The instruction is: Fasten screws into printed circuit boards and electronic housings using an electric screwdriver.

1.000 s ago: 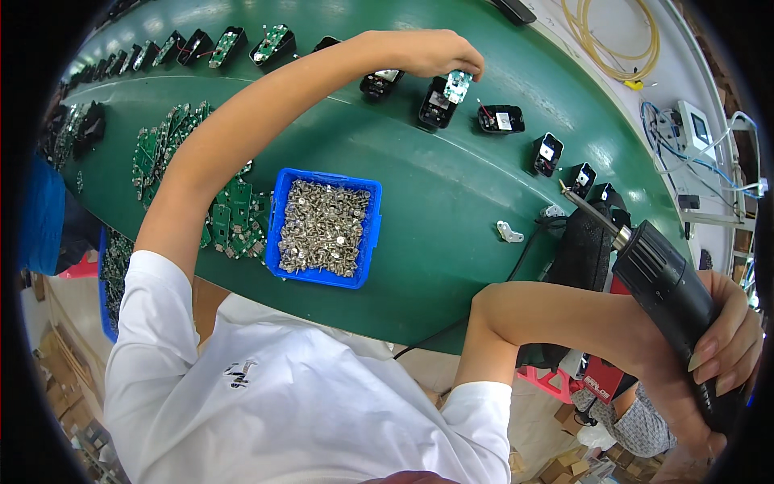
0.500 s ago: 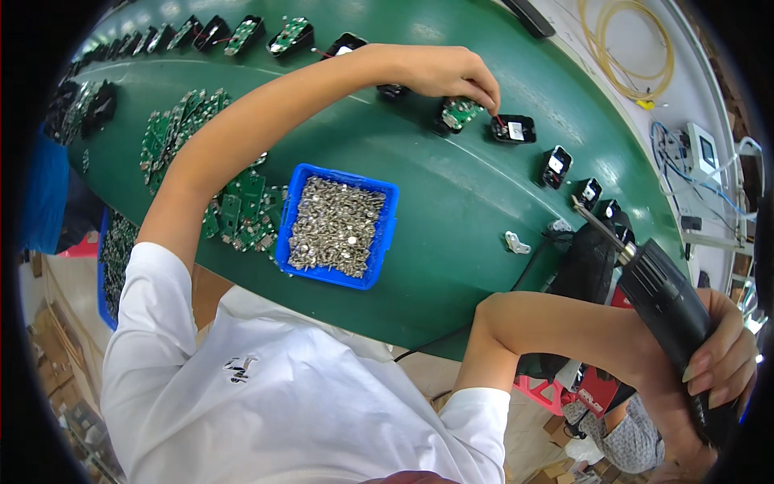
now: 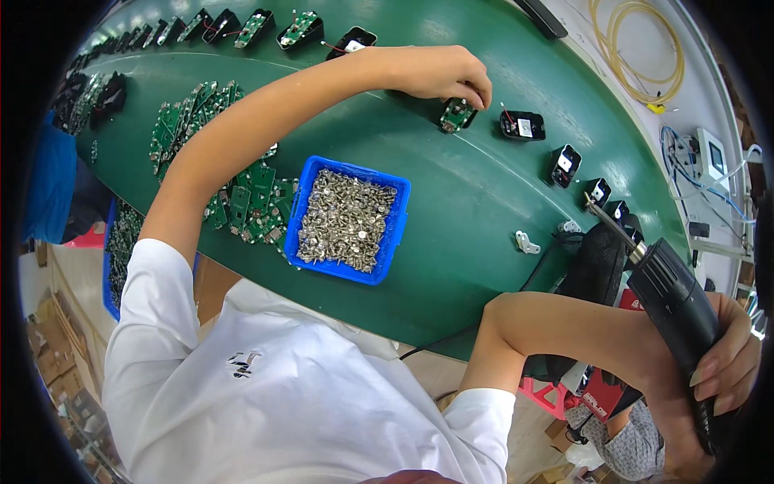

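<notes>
My left hand (image 3: 455,74) reaches far across the table, its fingers pinched at the edge of a green circuit board (image 3: 455,116) set in a small black housing. The fingertips partly cover where they touch. Right of it lies an open black housing (image 3: 522,126) with a white label and a thin red wire standing up. At the right, my right hand (image 3: 730,355) is wrapped round a black hand tool (image 3: 676,290) with a vented barrel. Its thin metal shaft points up and left, the tip near another black housing (image 3: 597,192).
A blue bin (image 3: 403,211) of small metal parts stands on the green table, beside heaped circuit boards (image 3: 256,198). More black housings (image 3: 566,165) line the far edge. A small white bracket (image 3: 527,243) lies near a dark cable. Coiled yellow tubing (image 3: 637,48) is at far right.
My left hand has left the red wire of the right-hand housing and moved slightly left to the circuit board. My right hand still grips the tool; the whole view has shifted a little.
</notes>
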`<state>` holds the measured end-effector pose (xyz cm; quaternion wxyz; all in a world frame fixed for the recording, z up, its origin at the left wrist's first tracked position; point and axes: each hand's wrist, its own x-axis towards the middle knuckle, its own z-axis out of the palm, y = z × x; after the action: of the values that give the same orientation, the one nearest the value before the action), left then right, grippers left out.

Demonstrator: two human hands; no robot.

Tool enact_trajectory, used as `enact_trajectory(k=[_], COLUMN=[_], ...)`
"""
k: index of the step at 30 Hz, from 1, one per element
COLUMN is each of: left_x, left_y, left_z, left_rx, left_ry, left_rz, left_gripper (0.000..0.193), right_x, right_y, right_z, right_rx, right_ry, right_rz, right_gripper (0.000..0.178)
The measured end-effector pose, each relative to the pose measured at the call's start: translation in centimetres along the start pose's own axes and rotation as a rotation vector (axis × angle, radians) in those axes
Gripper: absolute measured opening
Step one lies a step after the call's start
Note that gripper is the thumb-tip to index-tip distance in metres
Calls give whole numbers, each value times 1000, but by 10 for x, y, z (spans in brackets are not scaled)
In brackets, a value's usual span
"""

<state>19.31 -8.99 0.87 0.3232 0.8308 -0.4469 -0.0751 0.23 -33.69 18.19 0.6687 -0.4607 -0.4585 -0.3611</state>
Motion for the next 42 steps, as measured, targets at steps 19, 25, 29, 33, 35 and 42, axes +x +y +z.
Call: enact_trajectory(k=[19, 25, 29, 33, 35, 42], left_x=[-78, -102, -112, -113, -114, -110], left_y=[155, 164, 163, 160, 158, 147], left_z=[-38, -27, -28, -28, -29, -17], left_rx=[-1496, -1418, -1357, -1291, -1240, -1142], left_ry=[173, 230, 261, 262, 275, 268], left_rz=[141, 165, 177, 198, 202, 225], left_gripper=[12, 12, 12, 12, 12, 13], right_x=[5, 2, 3, 3, 4, 3], right_y=[16, 36, 44, 40, 40, 34], right_z=[10, 5, 3, -1, 3, 6], right_rx=[-412, -498, -470, -414, -283, -227], right_ry=[20, 38, 109, 178, 236, 275], right_rz=[-138, -116, -46, -32, -57, -90], right_gripper=[54, 62, 66, 69, 71, 70])
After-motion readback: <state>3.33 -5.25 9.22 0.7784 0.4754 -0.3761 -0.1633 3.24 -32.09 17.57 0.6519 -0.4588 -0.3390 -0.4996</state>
